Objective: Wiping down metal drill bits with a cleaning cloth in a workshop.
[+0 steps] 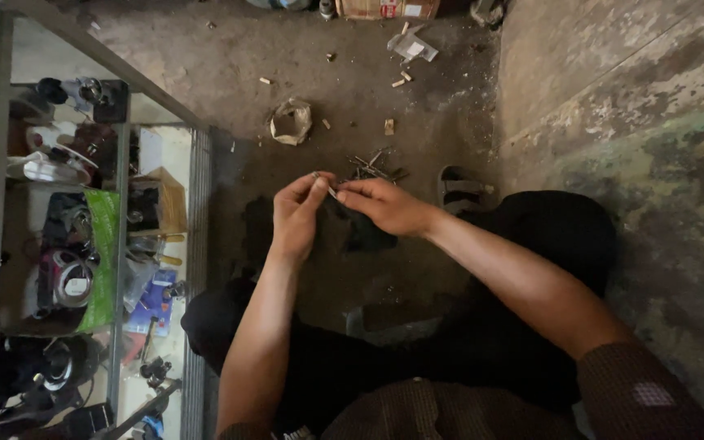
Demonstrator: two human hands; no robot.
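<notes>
A glass-fronted shelf (116, 244) of shiny round parts stands at left. The left hand (297, 218) and right hand (385, 205) pinch a thin metal pin (330, 191) between fingertips, over the gritty concrete floor (368, 98). It looks light, stiff and slippery (easily dropped), best gripped at its ends.

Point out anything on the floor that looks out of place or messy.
The dirt floor is littered: a crumpled paper cup lies on its side, small scraps are scattered near torn packaging, and a loose pile of thin metal pieces sits beyond both hands.
</notes>
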